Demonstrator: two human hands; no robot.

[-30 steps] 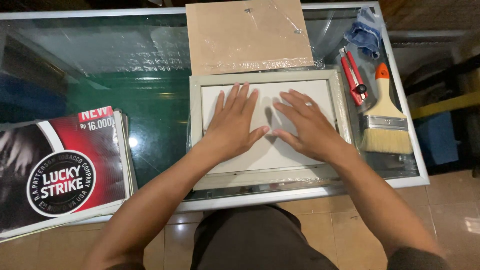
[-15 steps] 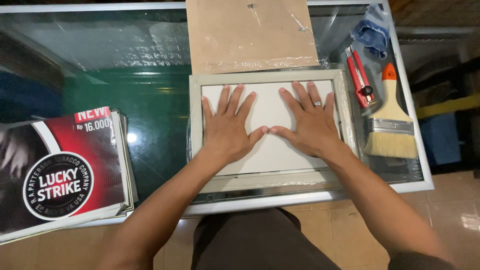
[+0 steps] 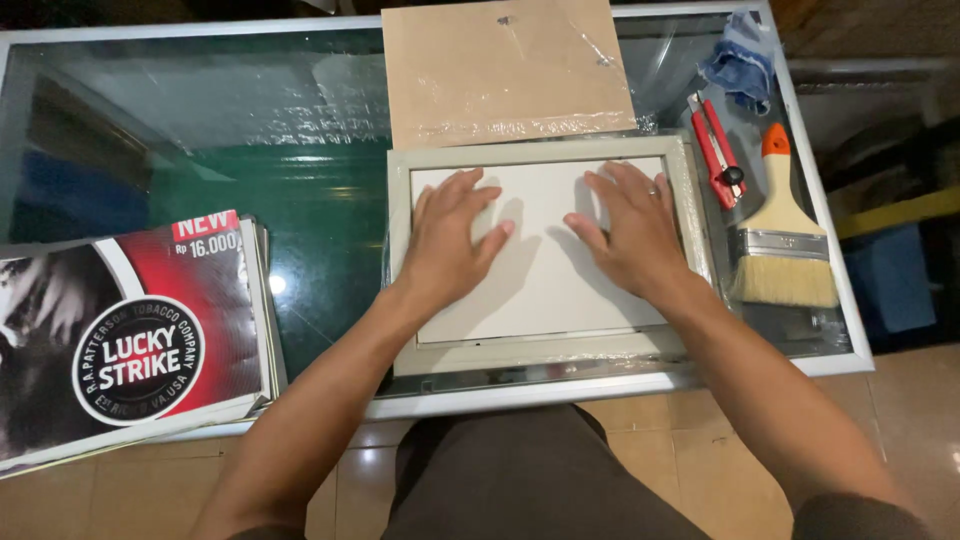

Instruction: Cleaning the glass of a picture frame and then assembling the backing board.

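White board (image 3: 545, 265) is seated inside the frame (image 3: 400, 300); left hand (image 3: 447, 243) and right hand (image 3: 628, 232) are pressed flat, fingers spread, nothing gripped. Brown backing (image 3: 505, 70) at 12 o'clock is unfitted.

A pale grey frame (image 3: 545, 352) surrounds an off-white sheet (image 3: 540, 275). Far of it lies a tan backing board (image 3: 505, 70). To the right, a red utility knife (image 3: 712, 148), a cream-handled, orange-tipped paintbrush (image 3: 782, 230) and a blue cloth (image 3: 738, 62). Left, red, black and white posters (image 3: 130, 330) sit on green-tinted glass (image 3: 200, 130).
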